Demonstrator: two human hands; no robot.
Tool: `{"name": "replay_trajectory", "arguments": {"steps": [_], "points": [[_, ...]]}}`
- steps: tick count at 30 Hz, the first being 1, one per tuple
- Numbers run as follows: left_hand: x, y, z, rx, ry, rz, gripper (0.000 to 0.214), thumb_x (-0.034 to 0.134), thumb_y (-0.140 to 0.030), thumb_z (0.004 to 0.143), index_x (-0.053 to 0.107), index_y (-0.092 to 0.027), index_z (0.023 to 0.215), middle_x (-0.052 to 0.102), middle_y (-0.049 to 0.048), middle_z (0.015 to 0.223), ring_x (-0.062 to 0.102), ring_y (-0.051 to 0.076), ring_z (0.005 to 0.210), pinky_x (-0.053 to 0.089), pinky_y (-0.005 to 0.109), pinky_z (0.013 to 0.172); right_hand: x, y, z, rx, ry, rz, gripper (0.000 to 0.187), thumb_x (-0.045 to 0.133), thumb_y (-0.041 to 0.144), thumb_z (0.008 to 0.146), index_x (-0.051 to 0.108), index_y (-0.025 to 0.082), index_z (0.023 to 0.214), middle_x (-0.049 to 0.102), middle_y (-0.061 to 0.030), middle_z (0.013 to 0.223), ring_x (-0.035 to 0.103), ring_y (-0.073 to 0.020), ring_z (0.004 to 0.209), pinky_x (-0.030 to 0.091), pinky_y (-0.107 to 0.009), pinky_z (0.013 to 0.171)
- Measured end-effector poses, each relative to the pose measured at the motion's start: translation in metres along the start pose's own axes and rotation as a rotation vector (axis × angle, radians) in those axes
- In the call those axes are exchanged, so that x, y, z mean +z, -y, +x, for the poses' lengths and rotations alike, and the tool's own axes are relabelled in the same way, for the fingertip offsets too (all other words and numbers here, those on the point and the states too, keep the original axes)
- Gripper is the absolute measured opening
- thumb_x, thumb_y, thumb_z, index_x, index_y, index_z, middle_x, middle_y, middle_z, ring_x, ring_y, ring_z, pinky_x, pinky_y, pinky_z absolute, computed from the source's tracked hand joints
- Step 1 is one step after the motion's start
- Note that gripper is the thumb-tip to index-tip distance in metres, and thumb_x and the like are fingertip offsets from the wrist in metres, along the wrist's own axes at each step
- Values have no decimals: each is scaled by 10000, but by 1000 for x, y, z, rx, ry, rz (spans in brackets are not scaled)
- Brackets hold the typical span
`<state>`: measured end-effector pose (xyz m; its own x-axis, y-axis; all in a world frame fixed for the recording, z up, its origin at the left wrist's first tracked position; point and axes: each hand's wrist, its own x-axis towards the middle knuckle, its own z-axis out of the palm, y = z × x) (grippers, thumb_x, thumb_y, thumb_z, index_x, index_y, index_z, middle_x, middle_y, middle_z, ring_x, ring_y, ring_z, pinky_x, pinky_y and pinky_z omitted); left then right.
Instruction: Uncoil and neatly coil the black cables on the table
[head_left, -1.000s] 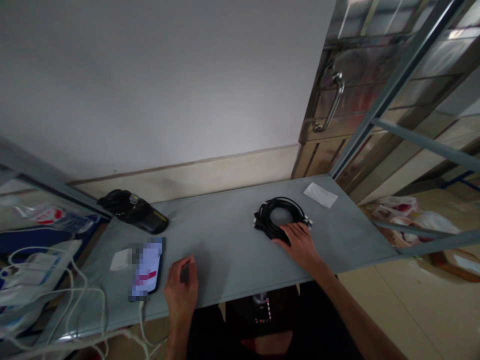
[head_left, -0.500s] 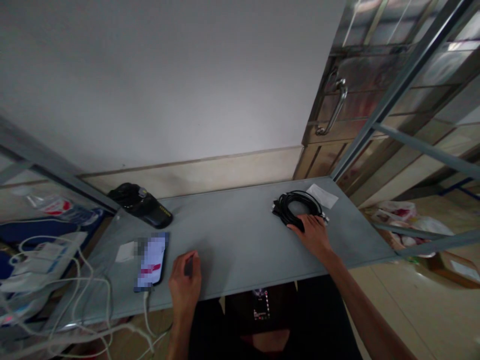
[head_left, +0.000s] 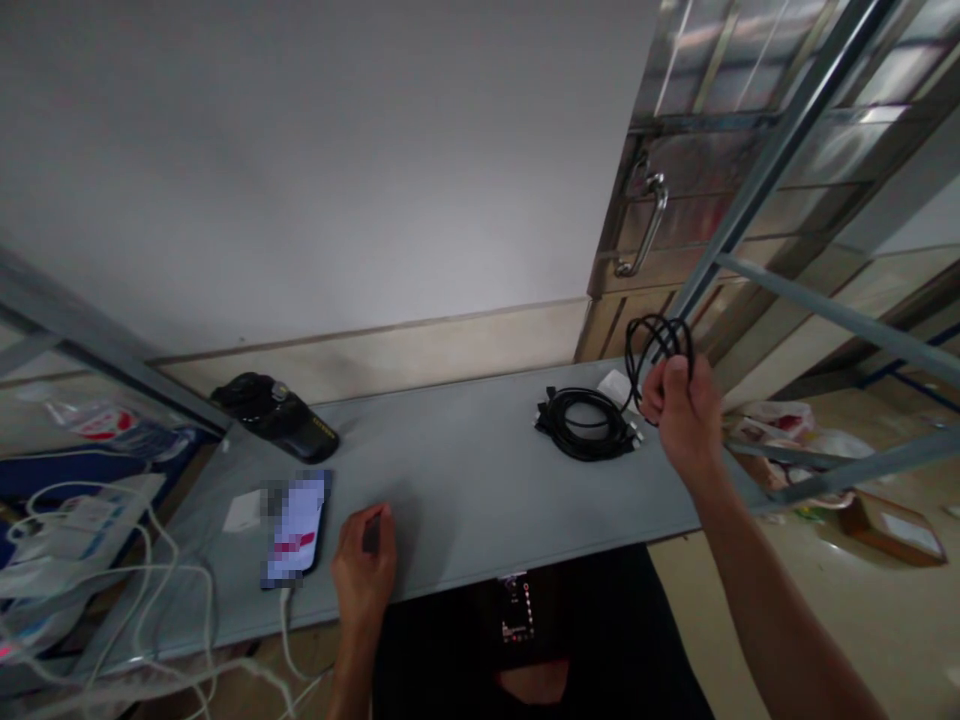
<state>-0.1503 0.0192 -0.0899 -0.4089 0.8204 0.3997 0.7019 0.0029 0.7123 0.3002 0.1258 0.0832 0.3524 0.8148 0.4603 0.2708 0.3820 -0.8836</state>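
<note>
My right hand (head_left: pixel 684 412) is raised above the right end of the grey table (head_left: pixel 465 480), closed on a loop of black cable (head_left: pixel 658 345) lifted off the pile. The rest of the coiled black cables (head_left: pixel 589 424) lies on the table just left of that hand. Near the front edge, my left hand (head_left: pixel 364 572) rests with its fingers curled; whether it holds anything is hidden. A phone (head_left: pixel 295 527) with a lit screen lies just left of it, plugged into a white cord.
A black handheld device (head_left: pixel 276 416) lies at the back left by the wall. A white paper slip (head_left: pixel 616 385) sits behind the cables. White cords and packages (head_left: pixel 82 540) crowd the left side. A metal frame post (head_left: pixel 750 190) and a door handle (head_left: pixel 641 225) stand at right.
My right hand rose from the coil on the table, lifting one loop of black cable up and to the right. The left hand stayed in place.
</note>
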Motion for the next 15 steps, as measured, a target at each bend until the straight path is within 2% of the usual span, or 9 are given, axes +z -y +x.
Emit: {"name": "replay_trajectory", "arguments": {"steps": [4, 7, 9, 11, 13, 15], "points": [[-2, -5, 0, 5, -15, -36, 474, 638, -657, 1063, 778, -207, 1120, 800, 125, 1114, 770, 319, 1075, 597, 491, 1052, 8, 77, -9, -190, -78, 325, 460, 698, 663, 1113, 500, 283, 944, 382, 109, 656, 326, -94, 481, 255, -249, 454], [-5, -22, -13, -68, 74, -143, 525, 665, -709, 1038, 794, -215, 1160, 819, 133, 1166, 778, 335, 1125, 605, 507, 1072, 20, 109, -37, -247, -85, 430, 380, 680, 564, 1151, 524, 275, 960, 337, 122, 637, 271, -89, 466, 242, -238, 455], [-6, -44, -33, -112, 195, -275, 565, 710, -727, 1011, 800, -214, 1230, 828, 154, 1240, 787, 357, 1158, 621, 524, 1069, 28, 112, -65, -188, -30, 476, 357, 634, 537, 1176, 525, 270, 966, 336, 120, 644, 267, -91, 476, 256, -235, 464], [-8, -74, -60, -101, 346, -457, 627, 762, -693, 1001, 762, -228, 1421, 790, 182, 1435, 767, 383, 1292, 614, 540, 1122, 37, 101, -99, -56, 52, 493, 364, 574, 554, 1197, 510, 273, 975, 366, 112, 669, 302, -96, 502, 295, -232, 486], [-12, -110, -89, -69, 432, -707, 806, 737, -716, 1011, 608, -260, 1663, 720, 197, 1578, 721, 405, 1418, 608, 551, 1163, 46, 84, -137, 112, 144, 451, 393, 527, 592, 1205, 492, 277, 972, 417, 97, 694, 364, -104, 537, 347, -230, 507], [-17, -146, -115, -131, 504, -856, 814, 673, -687, 1069, 493, -297, 1760, 645, 180, 1685, 629, 394, 1554, 549, 555, 1263, 53, 65, -176, 230, 210, 359, 446, 519, 643, 1192, 491, 272, 945, 467, 80, 702, 424, -112, 565, 410, -240, 536]]}}
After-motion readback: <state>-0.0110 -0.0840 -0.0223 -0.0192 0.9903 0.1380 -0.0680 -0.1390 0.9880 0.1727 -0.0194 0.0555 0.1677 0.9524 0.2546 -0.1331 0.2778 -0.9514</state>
